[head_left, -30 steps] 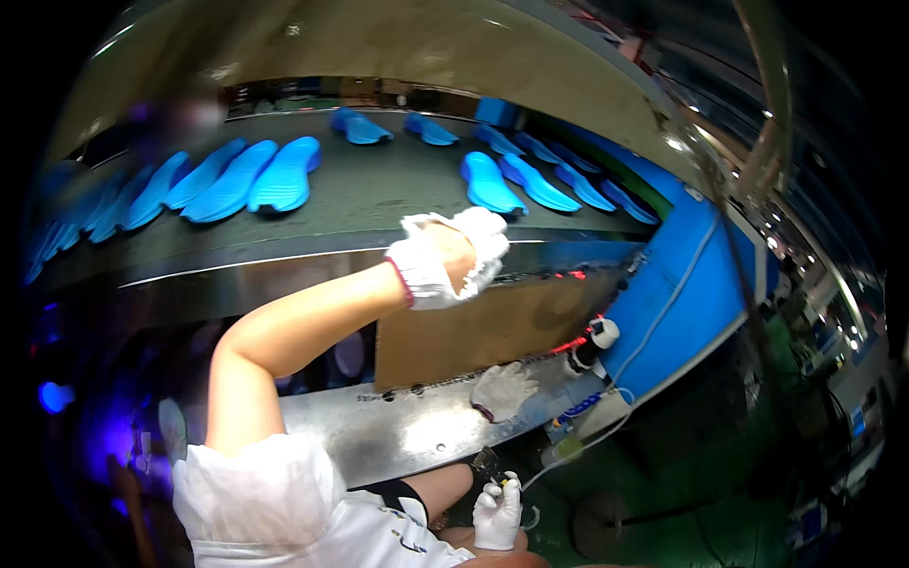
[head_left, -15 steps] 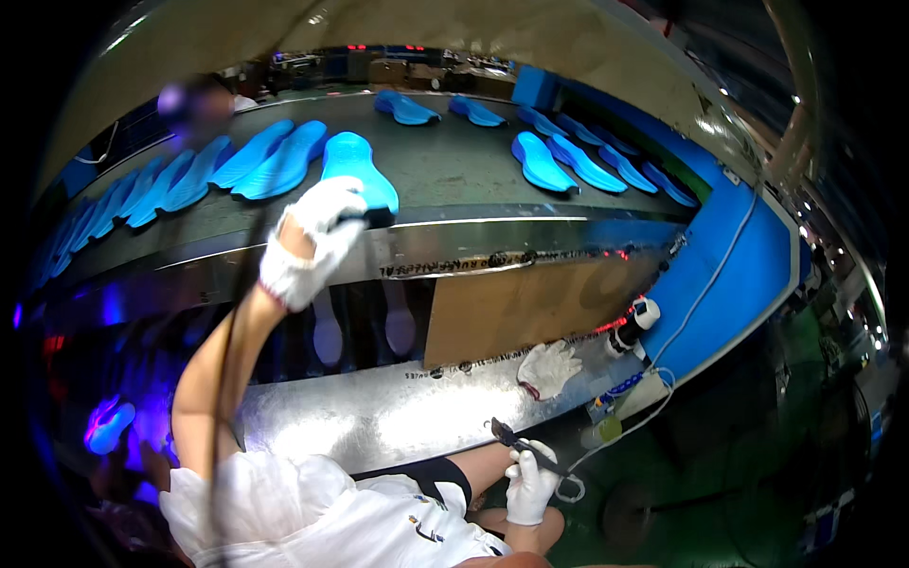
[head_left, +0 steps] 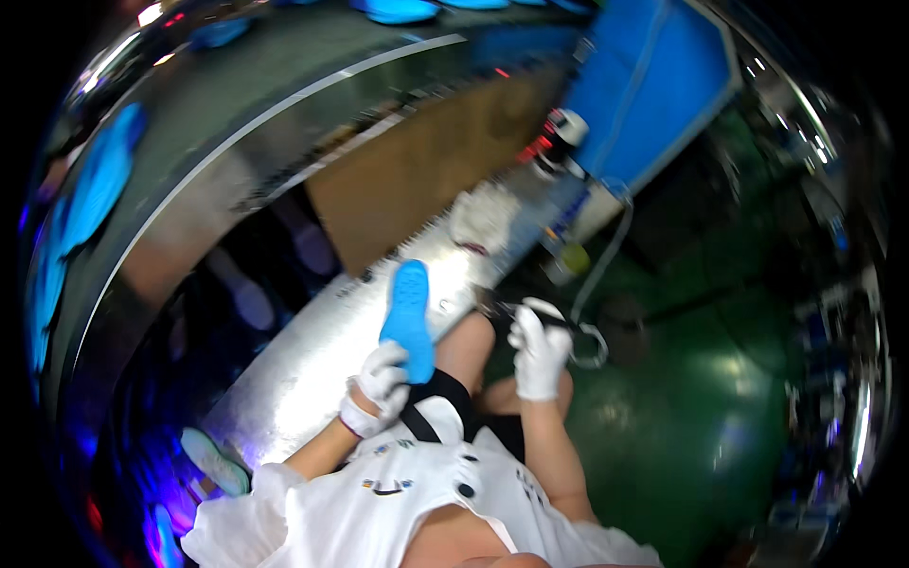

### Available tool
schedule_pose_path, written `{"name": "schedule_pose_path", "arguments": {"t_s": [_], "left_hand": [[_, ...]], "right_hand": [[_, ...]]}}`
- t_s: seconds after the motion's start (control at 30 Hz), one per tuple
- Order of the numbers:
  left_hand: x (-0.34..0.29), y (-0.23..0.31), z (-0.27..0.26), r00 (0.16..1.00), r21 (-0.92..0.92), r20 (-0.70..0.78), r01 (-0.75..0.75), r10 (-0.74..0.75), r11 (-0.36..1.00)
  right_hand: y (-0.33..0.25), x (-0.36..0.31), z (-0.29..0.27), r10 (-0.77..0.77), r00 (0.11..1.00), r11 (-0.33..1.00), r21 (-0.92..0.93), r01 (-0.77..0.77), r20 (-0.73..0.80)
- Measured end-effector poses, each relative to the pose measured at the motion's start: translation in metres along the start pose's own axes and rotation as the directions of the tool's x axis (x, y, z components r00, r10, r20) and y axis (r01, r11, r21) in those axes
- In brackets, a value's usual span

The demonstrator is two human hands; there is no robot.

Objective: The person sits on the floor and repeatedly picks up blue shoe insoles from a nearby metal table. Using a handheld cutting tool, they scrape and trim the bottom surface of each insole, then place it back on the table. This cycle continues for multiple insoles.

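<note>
My left hand [head_left: 382,381], in a white glove, grips the lower end of a bright blue shoe sole [head_left: 409,312]. The sole is held above the shiny metal bench [head_left: 294,379], by my lap, with its ridged, long face upward. In my right hand [head_left: 540,352], also gloved in white, is a pair of black nippers [head_left: 496,306]. Its head points left toward the sole, a short gap apart. Motion blurs the jaws. A pale hose [head_left: 598,276] loops beside the right hand.
A spare white glove [head_left: 483,218] lies on the bench near a white-and-black bottle-like thing [head_left: 562,133]. Behind stand a brown board [head_left: 379,180] and a blue panel [head_left: 653,85]. More blue soles [head_left: 99,185] rest on the dark conveyor [head_left: 218,85]; pale soles [head_left: 241,293] show beneath it.
My left hand has brought a blue sole from the conveyor down to my lap. The view has swung right and downward. My right hand still holds the nippers.
</note>
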State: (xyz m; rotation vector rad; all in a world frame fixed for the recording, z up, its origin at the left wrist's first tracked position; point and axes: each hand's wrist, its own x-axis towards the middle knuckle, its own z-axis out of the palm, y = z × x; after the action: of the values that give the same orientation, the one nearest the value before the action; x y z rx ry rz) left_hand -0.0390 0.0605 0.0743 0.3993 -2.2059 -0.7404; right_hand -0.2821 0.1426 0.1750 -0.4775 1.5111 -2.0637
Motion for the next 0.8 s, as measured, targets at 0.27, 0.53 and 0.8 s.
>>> {"name": "schedule_pose_path", "arguments": {"t_s": [0.27,0.53,0.8], "left_hand": [[0.072,0.019,-0.015,0.534,-0.896,0.251,0.444,-0.807,0.015],[0.046,-0.045,0.046,0.654,-0.757,0.581,0.214,-0.485,-0.618],[0.091,0.047,0.043,0.719,-0.717,0.587,0.250,-0.371,-0.651]], "right_hand": [[0.000,0.000,-0.006,0.182,0.983,0.956,0.228,-0.182,0.020],[0.015,-0.014,0.002,0.272,0.962,0.942,0.205,-0.267,0.004],[0.024,0.025,0.042,-0.402,0.881,0.637,-0.615,0.465,0.250]]}}
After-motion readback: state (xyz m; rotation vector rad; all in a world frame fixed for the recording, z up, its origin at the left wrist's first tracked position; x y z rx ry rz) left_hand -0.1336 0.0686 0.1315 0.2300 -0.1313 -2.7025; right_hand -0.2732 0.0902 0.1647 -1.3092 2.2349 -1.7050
